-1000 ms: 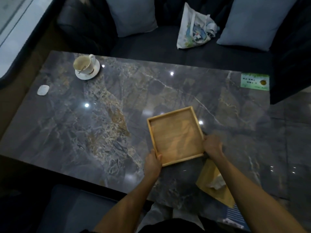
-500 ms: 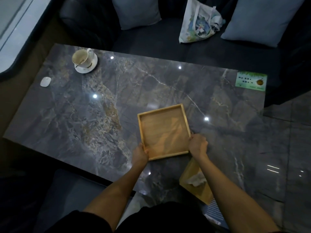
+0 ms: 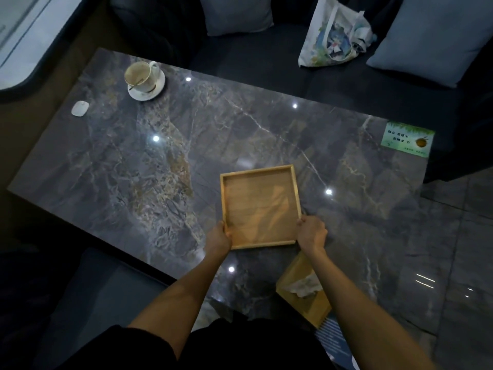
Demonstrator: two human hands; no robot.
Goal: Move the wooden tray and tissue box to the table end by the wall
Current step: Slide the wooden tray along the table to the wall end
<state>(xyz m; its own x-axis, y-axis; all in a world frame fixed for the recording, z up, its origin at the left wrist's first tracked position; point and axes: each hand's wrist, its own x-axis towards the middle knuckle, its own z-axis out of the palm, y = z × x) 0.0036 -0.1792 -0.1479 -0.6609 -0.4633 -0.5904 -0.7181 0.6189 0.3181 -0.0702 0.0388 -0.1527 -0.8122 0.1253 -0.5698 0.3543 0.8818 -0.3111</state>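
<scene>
A: While the left hand (image 3: 219, 237) clamps the near-left corner of the wooden tray (image 3: 260, 208), what is the other one doing?

B: The right hand (image 3: 310, 232) is closed on the near-right corner, fingers curled over the rim. So both hands are gripping the tray, one on each near corner, and the tray is empty.

A: And where does it sit?

B: On the marble table (image 3: 133, 169), close to the near edge and right of the middle. I can't tell whether it is lifted or resting on the top.

A: The tissue box (image 3: 304, 288)?

B: Just behind the right forearm, at the near edge, tilted, with a tissue sticking out. The right hand is the nearer one to it.

A: Which way must the tray go?

B: My guess is leftward along the table's long axis, toward the far-left end where the cup and saucer (image 3: 145, 80) stand and a small white object (image 3: 80, 108) lies. That end looks nearest a wall, though the dim picture leaves some doubt. The stretch between seems free of obstacles.
</scene>
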